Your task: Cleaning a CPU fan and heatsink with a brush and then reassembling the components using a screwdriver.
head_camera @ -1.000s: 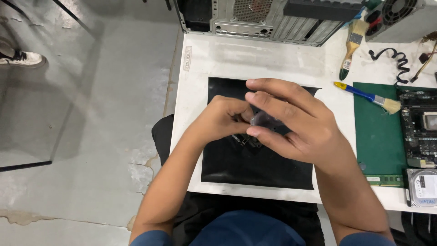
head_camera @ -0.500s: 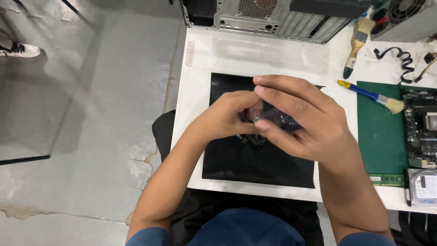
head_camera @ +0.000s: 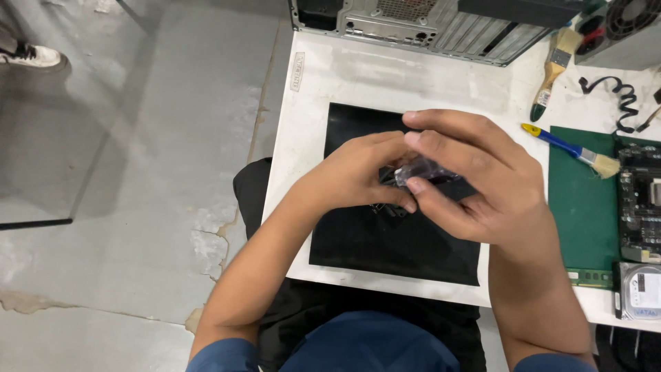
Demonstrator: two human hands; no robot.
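Partly hidden clear plastic piece (head_camera: pixel 428 170), hands (head_camera: pixel 427 180) covering

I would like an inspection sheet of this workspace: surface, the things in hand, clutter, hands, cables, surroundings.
Surface: white table with a black mat in front of the person.
Things in hand: small dark part in clear wrapping, held above the mat; its details cannot be told.
Clutter: green mat, circuit board, hard drive, blue-handled brush, green-handled brush.
Hands: left hand and right hand both grip the part.
Cables: coiled black cable at the far right.
Surroundings: computer case, fan unit, concrete floor, another person's shoe.
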